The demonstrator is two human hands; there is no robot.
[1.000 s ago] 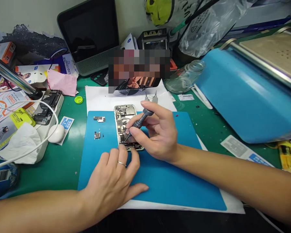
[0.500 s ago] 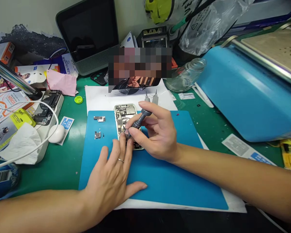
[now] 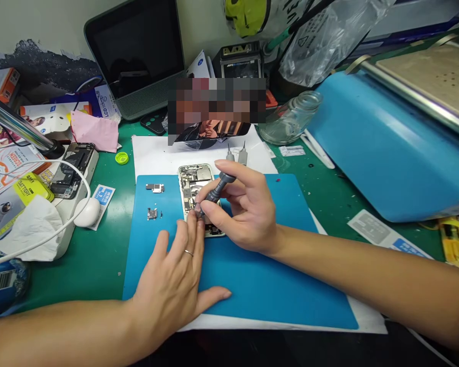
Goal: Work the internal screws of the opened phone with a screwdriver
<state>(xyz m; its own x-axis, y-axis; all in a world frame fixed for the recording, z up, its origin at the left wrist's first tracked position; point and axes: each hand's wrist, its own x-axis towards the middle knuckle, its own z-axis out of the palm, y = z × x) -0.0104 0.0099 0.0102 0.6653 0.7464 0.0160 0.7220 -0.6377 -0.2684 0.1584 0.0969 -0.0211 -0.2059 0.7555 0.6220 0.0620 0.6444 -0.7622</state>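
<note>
An opened phone (image 3: 191,178) lies on the blue mat (image 3: 260,285), its inner parts bare. My right hand (image 3: 248,204) is closed around a grey screwdriver (image 3: 218,191), whose low end points down at the phone. Fingers hide its very tip. My left hand (image 3: 176,270) is spread, with its fingertips on the phone's lower left part beside the screwdriver and its thumb over the mat. Left of the phone lie a small metal plate (image 3: 155,188) and a little circuit part (image 3: 152,213). Past my right hand stand two more screwdrivers (image 3: 241,154), tips up.
A glass jar (image 3: 290,120) and white tweezers (image 3: 319,150) lie behind the mat. At the left, another opened phone (image 3: 72,165) rests on a white box near a white cable (image 3: 87,178). A blue sheet (image 3: 359,148) hangs from equipment at the right.
The whole view has shifted slightly. Both hands keep nearly the same pose, with the screwdriver still at the phone.
</note>
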